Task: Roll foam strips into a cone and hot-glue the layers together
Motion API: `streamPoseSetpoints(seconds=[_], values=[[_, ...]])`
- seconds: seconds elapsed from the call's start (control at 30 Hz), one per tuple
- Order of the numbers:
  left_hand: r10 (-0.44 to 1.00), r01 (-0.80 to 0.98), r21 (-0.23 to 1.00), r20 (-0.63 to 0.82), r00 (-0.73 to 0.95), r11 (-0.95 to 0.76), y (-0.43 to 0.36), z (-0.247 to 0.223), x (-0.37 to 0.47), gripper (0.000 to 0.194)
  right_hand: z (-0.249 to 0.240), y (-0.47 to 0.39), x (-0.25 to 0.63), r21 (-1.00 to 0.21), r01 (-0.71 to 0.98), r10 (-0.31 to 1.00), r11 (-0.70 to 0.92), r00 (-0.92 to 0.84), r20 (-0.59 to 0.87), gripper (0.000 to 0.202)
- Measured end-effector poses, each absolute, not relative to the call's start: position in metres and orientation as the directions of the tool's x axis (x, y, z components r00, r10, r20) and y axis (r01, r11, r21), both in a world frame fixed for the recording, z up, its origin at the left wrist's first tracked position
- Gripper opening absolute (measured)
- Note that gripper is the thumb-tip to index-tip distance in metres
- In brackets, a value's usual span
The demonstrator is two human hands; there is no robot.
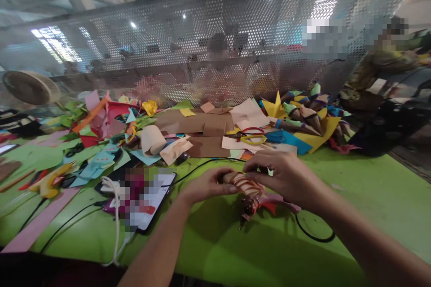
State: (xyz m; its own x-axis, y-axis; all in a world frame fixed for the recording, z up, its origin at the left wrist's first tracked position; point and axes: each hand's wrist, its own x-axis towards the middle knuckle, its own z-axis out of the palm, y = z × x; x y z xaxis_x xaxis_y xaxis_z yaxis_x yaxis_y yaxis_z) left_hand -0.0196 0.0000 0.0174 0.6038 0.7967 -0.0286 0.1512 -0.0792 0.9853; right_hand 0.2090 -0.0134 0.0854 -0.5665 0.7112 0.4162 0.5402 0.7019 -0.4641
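A small brown roll with pale slanting stripes (247, 184) is between my hands above the green table. My left hand (207, 184) is closed round its left end, thumb in front. The fingers of my right hand (274, 168) are bent and pressed against its upper right side. Below the roll is a dark, shiny piece with a thin pointed tip (248, 206); whether it is joined to the roll I cannot tell. Beside this, a pink and red piece (271, 202) shows under my right hand, partly hidden.
A phone (151, 206) with cables lies left of my left arm. Coloured paper scraps (101, 157), a yellow glue gun (50, 181) and yellow-handled scissors (254, 139) lie about. Paper cones (306, 114) are heaped at right. A perforated metal screen (168, 54) stands behind; a person sits at far right.
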Motion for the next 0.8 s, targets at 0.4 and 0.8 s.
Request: streamPoseSetpoints(seconds=[0.4,0.8], values=[[0.782,0.140,0.989,-0.050,0.621,-0.048,0.0014,0.0125,-0.0192,0.047,0.0831,-0.0139,0.2098,-0.372,0.534,0.651,0.759,-0.622,0.435,0.010],[0.765,0.148,0.986,-0.037,0.643,-0.077,0.0010,0.0145,-0.0183,0.049,0.0754,-0.0183,0.2063,-0.092,0.601,0.567,0.794,-0.677,0.469,0.018]])
